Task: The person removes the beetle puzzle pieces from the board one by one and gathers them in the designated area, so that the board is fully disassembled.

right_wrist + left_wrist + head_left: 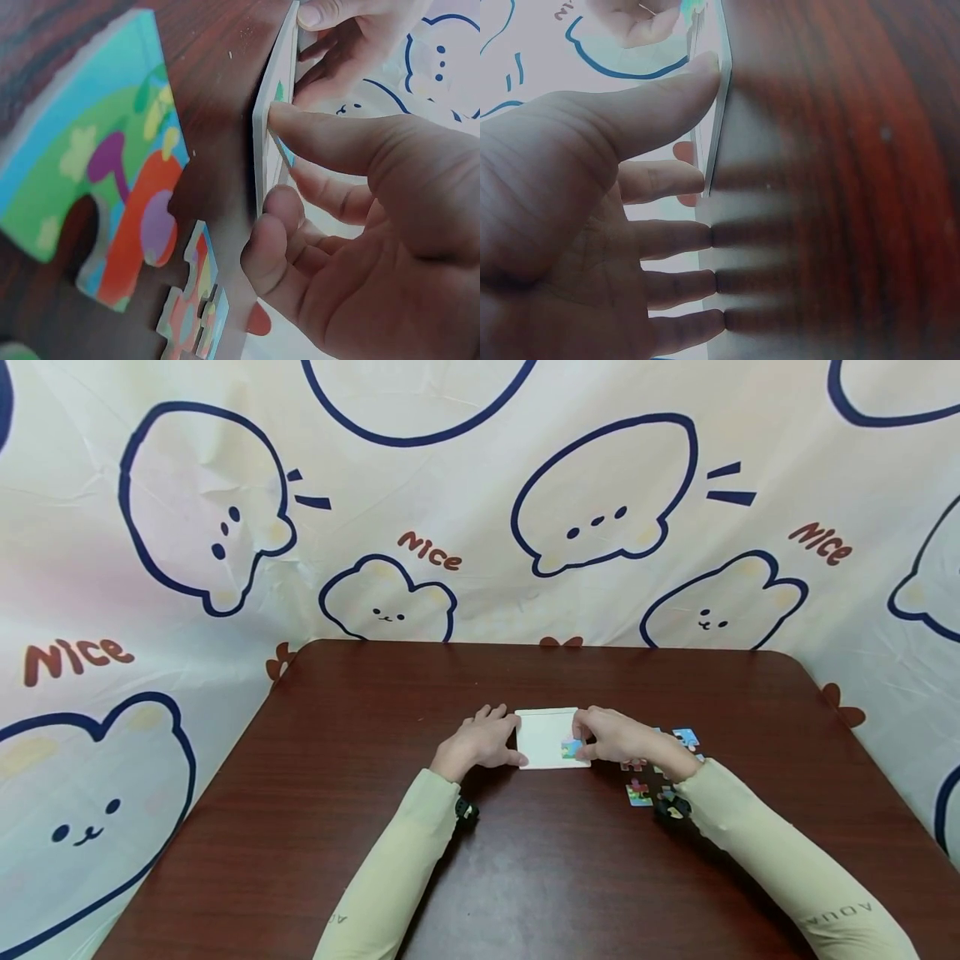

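A white puzzle tray [540, 739] lies flat on the table in the head view. Beside its left edge, my left hand [483, 740] has its fingers spread, thumb and index fingertip at the rim and the other fingertips down by the tabletop. My right hand [611, 735] is over the tray's right side, pinching a puzzle piece [571, 748] with blue and green print between thumb and fingers. The right wrist view shows the thumb [322, 139] on this piece near the tray's edge, covering part of it.
Several loose puzzle pieces [639, 793] lie right of the tray, partly under my right forearm. One large piece [120, 172] with a green, orange and purple print is close in the right wrist view. The brown table [360, 693] meets a printed cloth backdrop [480, 510] behind.
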Demonstrator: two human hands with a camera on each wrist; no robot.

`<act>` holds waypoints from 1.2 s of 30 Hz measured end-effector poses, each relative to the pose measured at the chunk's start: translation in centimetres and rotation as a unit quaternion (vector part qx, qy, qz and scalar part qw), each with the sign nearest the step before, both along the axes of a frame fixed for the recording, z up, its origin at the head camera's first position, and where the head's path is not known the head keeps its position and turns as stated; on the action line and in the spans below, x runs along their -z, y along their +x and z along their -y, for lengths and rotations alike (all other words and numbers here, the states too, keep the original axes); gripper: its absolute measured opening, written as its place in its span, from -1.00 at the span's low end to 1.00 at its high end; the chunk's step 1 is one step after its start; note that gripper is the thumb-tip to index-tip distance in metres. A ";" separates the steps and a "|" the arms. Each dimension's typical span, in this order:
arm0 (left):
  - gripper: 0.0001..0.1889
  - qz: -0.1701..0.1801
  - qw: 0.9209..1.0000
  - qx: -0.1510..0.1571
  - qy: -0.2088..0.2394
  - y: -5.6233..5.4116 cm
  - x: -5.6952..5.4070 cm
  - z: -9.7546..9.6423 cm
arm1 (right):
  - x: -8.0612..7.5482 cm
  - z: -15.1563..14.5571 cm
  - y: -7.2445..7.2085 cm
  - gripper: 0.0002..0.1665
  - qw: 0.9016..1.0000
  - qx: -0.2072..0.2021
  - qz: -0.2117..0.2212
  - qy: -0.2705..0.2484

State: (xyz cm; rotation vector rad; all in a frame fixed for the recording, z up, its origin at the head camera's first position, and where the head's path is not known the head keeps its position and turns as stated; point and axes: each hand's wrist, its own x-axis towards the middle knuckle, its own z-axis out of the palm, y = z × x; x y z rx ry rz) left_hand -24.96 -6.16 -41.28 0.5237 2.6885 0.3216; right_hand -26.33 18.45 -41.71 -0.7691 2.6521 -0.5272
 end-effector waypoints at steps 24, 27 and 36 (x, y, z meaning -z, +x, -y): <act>-0.34 0.000 1.000 0.010 0.008 0.2 -0.2 0.1 | -1.2 -5.5 0.9 -0.89 0.990 0.029 0.007 -0.137; -0.33 0.001 1.000 0.011 0.009 0.2 -0.2 0.1 | -1.3 -6.3 1.1 -0.91 0.991 0.024 0.005 -0.133; -0.33 -0.002 1.000 0.009 0.011 0.2 -0.3 0.2 | -2.2 -8.5 1.5 -0.89 0.990 0.028 0.023 -0.140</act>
